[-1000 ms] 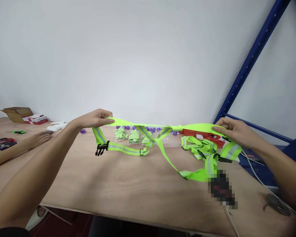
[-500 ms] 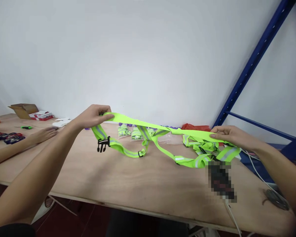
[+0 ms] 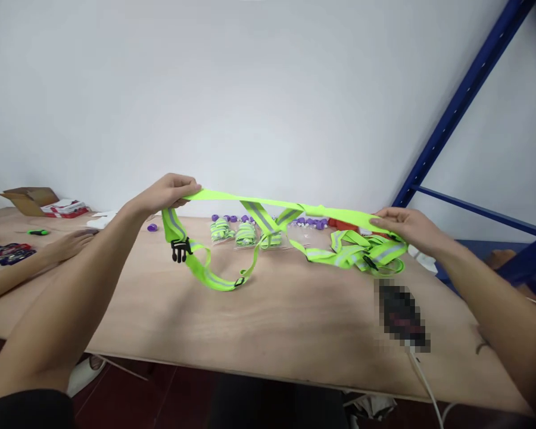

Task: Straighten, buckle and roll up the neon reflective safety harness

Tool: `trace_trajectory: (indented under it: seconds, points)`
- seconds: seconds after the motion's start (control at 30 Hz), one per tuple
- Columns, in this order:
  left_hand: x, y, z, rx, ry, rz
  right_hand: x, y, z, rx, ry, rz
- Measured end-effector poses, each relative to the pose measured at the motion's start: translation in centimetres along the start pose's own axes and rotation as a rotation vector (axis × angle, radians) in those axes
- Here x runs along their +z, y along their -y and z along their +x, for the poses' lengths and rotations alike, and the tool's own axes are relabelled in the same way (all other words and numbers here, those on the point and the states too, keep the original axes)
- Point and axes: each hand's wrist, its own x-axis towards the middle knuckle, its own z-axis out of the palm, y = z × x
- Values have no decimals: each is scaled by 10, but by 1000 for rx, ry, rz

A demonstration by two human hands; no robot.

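Note:
A neon-green reflective strap vest with grey stripes is stretched between both my hands above the plywood table. My left hand pinches its left end, raised over the table. From there a strap with a black buckle hangs down and loops onto the wood. My right hand pinches the right end, just above a heap of more green straps.
Bagged green straps and purple pieces lie along the wall. Another person's hand rests at the left, near a cardboard box and a green tool. A blurred dark object with a white cable lies right; a blue rack stands behind.
Both my hands have lifted the strap higher and drawn it tighter. The hanging loop has swung left, and the buckle now dangles lower under my left hand.

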Motion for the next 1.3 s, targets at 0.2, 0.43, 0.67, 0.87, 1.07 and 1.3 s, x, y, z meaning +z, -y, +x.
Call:
trace_trajectory:
  seconds: [0.2,0.43,0.67,0.87,1.07,1.3]
  points:
    - [48,52,-66,-25,259,102,44,-46,-60,-84,370,-237]
    - [112,108,-102,-315,578,317,82,-64,-92,8,831,-519]
    - [207,90,-37,-35,133,322,177,0,-87,-81,548,-394]
    - [241,104,-16,104,91,135,233,-8,-100,-33,630,-104]
    - [255,106,-18,175,53,48,236,-35,-98,81,571,346]
    - [256,100,-26,96,-87,5,239,-44,-99,181,527,481]
